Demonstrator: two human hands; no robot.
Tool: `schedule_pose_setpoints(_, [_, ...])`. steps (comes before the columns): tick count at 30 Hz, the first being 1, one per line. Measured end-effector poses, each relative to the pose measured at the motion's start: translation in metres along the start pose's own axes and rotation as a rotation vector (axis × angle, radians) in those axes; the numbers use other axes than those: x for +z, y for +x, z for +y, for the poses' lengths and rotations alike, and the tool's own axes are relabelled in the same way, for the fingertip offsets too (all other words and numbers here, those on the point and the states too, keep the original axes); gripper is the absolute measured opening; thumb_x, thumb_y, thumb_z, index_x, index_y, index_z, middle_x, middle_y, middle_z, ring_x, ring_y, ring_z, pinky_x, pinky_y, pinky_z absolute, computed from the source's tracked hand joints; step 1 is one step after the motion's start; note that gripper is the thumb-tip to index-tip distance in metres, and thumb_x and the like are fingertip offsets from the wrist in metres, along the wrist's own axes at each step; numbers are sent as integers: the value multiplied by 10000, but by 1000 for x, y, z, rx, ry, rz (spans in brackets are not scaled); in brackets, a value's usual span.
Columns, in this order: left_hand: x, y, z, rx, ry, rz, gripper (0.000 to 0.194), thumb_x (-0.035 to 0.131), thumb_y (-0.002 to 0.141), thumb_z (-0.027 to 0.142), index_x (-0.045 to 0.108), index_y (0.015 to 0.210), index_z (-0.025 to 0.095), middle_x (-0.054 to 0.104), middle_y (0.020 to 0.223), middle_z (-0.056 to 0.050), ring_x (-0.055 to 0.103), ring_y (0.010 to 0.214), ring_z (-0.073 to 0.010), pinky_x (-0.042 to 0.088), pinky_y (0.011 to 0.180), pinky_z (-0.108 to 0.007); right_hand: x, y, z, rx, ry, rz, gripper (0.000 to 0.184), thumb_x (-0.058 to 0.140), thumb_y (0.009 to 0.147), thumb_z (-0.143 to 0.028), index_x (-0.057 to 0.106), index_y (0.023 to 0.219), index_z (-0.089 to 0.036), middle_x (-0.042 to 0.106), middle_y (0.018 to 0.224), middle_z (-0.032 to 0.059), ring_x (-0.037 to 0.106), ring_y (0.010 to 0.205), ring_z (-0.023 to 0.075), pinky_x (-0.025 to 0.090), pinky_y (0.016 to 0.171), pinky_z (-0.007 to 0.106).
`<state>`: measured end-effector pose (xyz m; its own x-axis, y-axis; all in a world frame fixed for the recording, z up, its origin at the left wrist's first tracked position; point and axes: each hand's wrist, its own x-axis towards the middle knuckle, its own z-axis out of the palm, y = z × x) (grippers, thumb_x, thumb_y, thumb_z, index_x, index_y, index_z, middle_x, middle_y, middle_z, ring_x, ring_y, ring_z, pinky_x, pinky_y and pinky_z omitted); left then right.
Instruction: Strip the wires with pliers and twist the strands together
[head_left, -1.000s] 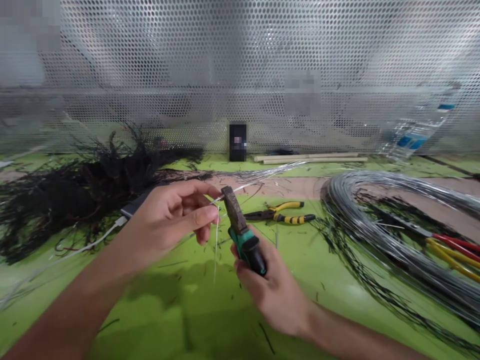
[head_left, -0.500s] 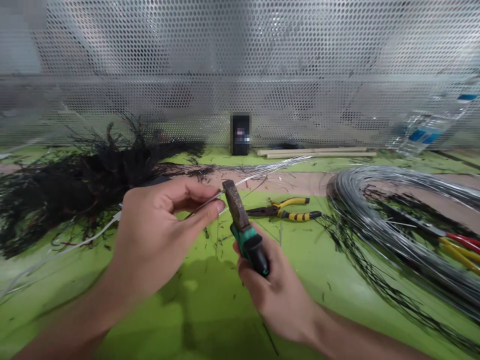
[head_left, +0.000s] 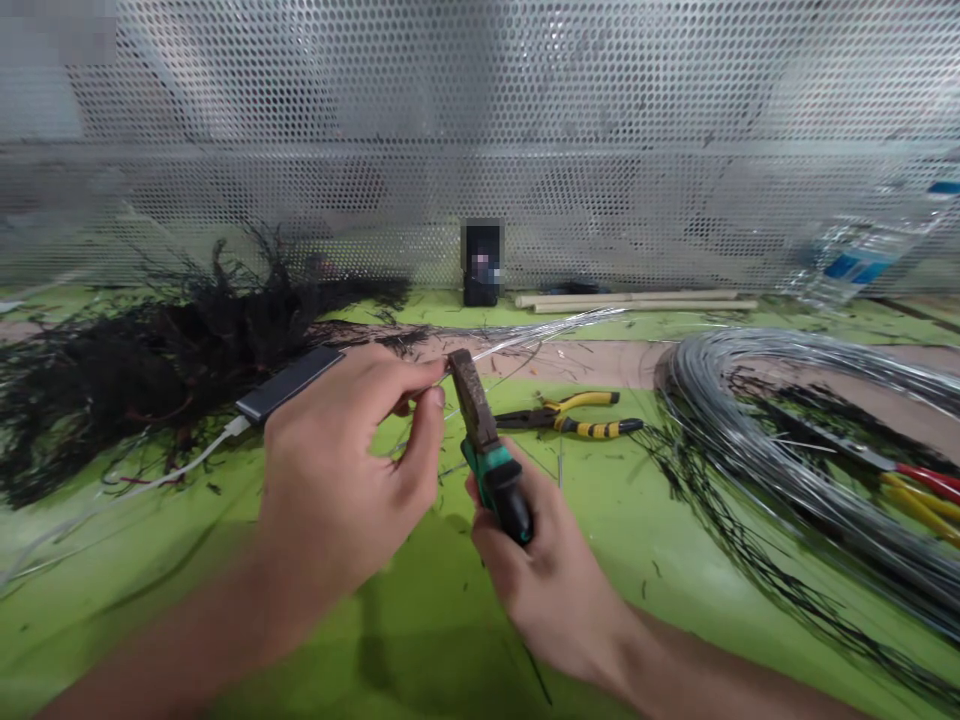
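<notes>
Green-handled pliers (head_left: 473,400) — brown-headed, tilted

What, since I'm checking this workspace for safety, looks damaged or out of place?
The green-handled pliers in the right hand have a rough, brown, rusty-looking head; dark scraps litter the green tabletop.

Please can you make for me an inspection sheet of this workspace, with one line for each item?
Surface: green with a beige strip; dark scraps scattered.
Tools and wire: green-and-black pliers in use; yellow-and-black pliers lying behind; bright wires beyond; wire coil at right.
Clutter: black tangled pile at left; black strands beside the coil; red and yellow handles at the right edge.
Hands: right hand grips the green-and-black pliers; left hand has fingertips by their jaws, hold unclear.
Cables: white cable plugged into a dark slab.
Surroundings: perforated screen, pale sticks, tilted bottle.
</notes>
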<state>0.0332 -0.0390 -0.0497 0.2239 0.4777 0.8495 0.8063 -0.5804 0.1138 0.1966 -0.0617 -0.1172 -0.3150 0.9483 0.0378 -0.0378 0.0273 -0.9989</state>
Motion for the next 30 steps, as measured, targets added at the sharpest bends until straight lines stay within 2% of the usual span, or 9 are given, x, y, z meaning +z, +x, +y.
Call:
schedule_pose_setpoints(8, [-7, 16, -6, -406, -357, -174, 91, 720, 841, 217, 788, 795, 259, 776, 738, 45, 688, 581, -126, 508, 500, -207, 3, -1, 5, -49, -19, 44, 191, 537, 774, -143, 432, 874, -266, 358, 686, -97, 313, 537, 96, 273, 435, 228])
schedule_pose_setpoints(10, [-9, 18, -11, -468, -461, -245, 81, 756, 822, 242, 817, 787, 283, 773, 715, 45, 685, 553, -130, 478, 444, -193, 3, -1, 4, -62, -58, 59, 186, 538, 780, -146, 432, 875, -266, 364, 690, -94, 320, 543, 100, 273, 444, 236])
schedule_pose_setpoints(12, [-10, 18, -20, -469, -539, -278, 107, 751, 840, 241, 840, 820, 299, 772, 701, 39, 710, 572, -143, 523, 471, -197, 2, 0, 3, -56, -85, 64, 175, 537, 786, -151, 435, 872, -264, 373, 699, -88, 333, 555, 103, 277, 453, 240])
schedule_pose_setpoints(15, [-6, 15, -38, -395, -668, -262, 236, 637, 948, 226, 859, 959, 304, 801, 758, 5, 778, 689, -186, 635, 607, -258, 2, 2, 1, 23, -59, 45, 163, 536, 792, -169, 448, 894, -260, 389, 720, -81, 342, 560, 104, 291, 449, 236])
schedule_pose_setpoints(18, [0, 9, -55, -319, -676, -308, 275, 619, 988, 201, 837, 1101, 325, 822, 834, 11, 800, 724, -186, 671, 656, -265, 1, 6, -2, 78, -35, 35, 164, 539, 788, -182, 465, 915, -255, 404, 738, -76, 349, 565, 103, 308, 454, 232])
schedule_pose_setpoints(20, [2, 5, -62, -203, -564, -327, 298, 610, 1019, 219, 801, 1208, 348, 832, 904, 20, 810, 761, -176, 684, 707, -257, 0, 8, -3, 88, -42, 39, 157, 544, 787, -188, 471, 911, -251, 407, 731, -76, 356, 567, 103, 310, 461, 231])
schedule_pose_setpoints(24, [1, 0, -64, 127, -223, -251, 402, 645, 1003, 240, 700, 1395, 315, 815, 1196, -30, 801, 1066, -227, 669, 975, -327, -2, 9, -3, 94, -70, 46, 145, 549, 797, -187, 475, 906, -247, 430, 736, -73, 367, 571, 103, 313, 475, 235])
schedule_pose_setpoints(27, [-1, 0, -65, 236, -181, -175, 467, 543, 1000, 102, 690, 1397, 300, 785, 1291, -28, 772, 1150, -201, 639, 1047, -332, -3, 8, -1, 113, -52, 20, 147, 546, 816, -175, 472, 916, -252, 432, 751, -73, 367, 568, 99, 306, 476, 235])
schedule_pose_setpoints(30, [-4, 1, -72, 263, -176, -77, 428, 571, 990, 80, 728, 1312, 314, 801, 1217, -5, 782, 1088, -187, 659, 1009, -343, -3, 6, -1, 128, -13, -22, 157, 542, 827, -157, 463, 919, -257, 415, 743, -80, 368, 564, 95, 301, 483, 231])
